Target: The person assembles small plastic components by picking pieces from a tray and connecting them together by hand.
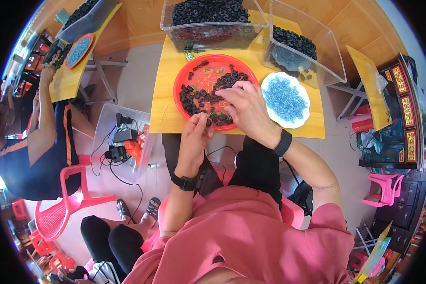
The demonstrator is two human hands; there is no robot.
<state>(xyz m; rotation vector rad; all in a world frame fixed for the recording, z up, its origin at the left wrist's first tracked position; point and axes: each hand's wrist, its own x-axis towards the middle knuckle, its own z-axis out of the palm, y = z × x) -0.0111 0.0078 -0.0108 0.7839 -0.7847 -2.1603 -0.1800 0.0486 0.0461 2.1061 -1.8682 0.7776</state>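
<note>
A round red tray with a printed pattern holds many small black ring-like parts, heaped toward its right and along its near side. At the tray's near edge my left hand is closed, thumb and fingertips pinching one small black part. My right hand reaches over the tray's right half from the right. Its fingers are apart and close above the black parts; its palm side is hidden. Just right of that hand stands a white scalloped plate full of small blue-grey pieces.
Two clear bins of black parts stand at the back of the yellow table. A box with cables and black devices sits on the floor, left. Another person works at a table farther left; someone's knees are nearby.
</note>
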